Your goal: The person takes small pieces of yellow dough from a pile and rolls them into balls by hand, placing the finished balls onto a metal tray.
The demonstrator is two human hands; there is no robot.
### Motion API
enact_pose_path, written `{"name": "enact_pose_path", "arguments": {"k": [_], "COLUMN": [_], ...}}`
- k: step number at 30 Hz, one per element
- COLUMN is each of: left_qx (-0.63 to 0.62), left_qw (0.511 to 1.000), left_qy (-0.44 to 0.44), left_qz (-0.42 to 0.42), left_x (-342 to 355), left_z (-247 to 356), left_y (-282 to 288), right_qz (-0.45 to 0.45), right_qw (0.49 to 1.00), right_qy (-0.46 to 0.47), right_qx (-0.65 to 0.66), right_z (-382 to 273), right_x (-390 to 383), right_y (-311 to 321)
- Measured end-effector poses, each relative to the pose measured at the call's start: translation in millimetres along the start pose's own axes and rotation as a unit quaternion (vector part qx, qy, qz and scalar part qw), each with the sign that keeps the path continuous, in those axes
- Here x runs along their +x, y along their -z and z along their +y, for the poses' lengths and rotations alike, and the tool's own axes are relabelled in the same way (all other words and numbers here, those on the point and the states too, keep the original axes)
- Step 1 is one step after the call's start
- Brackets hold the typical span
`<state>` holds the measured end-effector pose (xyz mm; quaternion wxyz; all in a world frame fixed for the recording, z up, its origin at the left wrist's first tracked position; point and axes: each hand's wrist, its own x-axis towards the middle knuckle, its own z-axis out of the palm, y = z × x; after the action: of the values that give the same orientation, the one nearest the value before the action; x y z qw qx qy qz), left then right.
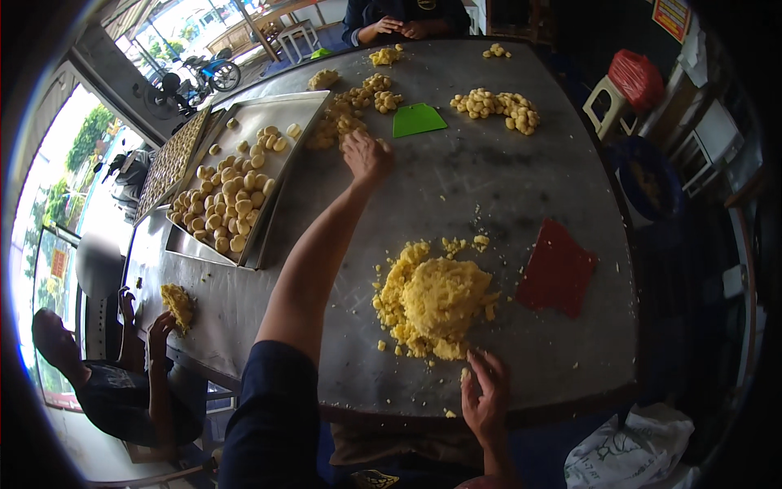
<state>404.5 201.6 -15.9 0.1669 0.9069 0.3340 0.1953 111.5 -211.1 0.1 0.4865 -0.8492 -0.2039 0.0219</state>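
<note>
My left hand [368, 156] reaches across the steel table to a loose heap of small pale dough pieces [326, 130]. Its fingers are curled down at the heap's edge; whatever they may hold is hidden. Near the front edge, my right hand [486, 395] is open, fingers apart, beside a crumbly yellow mound [446, 297]. A tiny yellow bit lies by its thumb. Left of my left forearm is a metal tray [305, 110] with many round dough balls [232, 196].
A red flat scraper [557, 269] lies right of the mound, a green one [419, 120] farther off. More dough pieces [497, 108] sit at the far right. Another filled tray [171, 159] stands left. One person [134, 391] works at the left with yellow filling [177, 306], another [407, 20] at the far end.
</note>
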Motion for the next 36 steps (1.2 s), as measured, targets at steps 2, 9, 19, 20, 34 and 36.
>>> {"name": "enact_pose_path", "arguments": {"k": [2,9,19,20,34,36], "left_qx": [0.028,-0.126,-0.399,-0.502,0.214,0.236], "left_qw": [0.989,0.951,0.844,0.78,0.972,0.967], "left_qy": [0.123,0.273,0.258,0.291,0.0,-0.043], "left_qz": [0.078,-0.068,0.25,0.233,0.101,0.084], "left_x": [27.0,89.3,115.8,117.1,86.0,94.7], "left_z": [-12.5,-67.7,-69.4,-70.2,-100.9,-97.3], "left_y": [-7.4,14.5,-22.0,-19.3,68.0,74.4], "right_qz": [-0.016,-0.028,-0.032,-0.03,-0.007,0.003], "right_qw": [1.0,0.999,0.998,0.998,0.999,0.999], "right_qy": [-0.003,-0.025,-0.032,-0.026,-0.017,-0.035], "right_qx": [-0.019,-0.023,-0.037,-0.048,0.03,0.03], "right_z": [-0.8,5.3,9.1,9.6,17.8,10.1], "right_x": [2.8,-0.3,1.4,1.6,-3.7,-1.6], "right_y": [3.0,2.7,0.1,0.2,-4.5,-4.3]}}
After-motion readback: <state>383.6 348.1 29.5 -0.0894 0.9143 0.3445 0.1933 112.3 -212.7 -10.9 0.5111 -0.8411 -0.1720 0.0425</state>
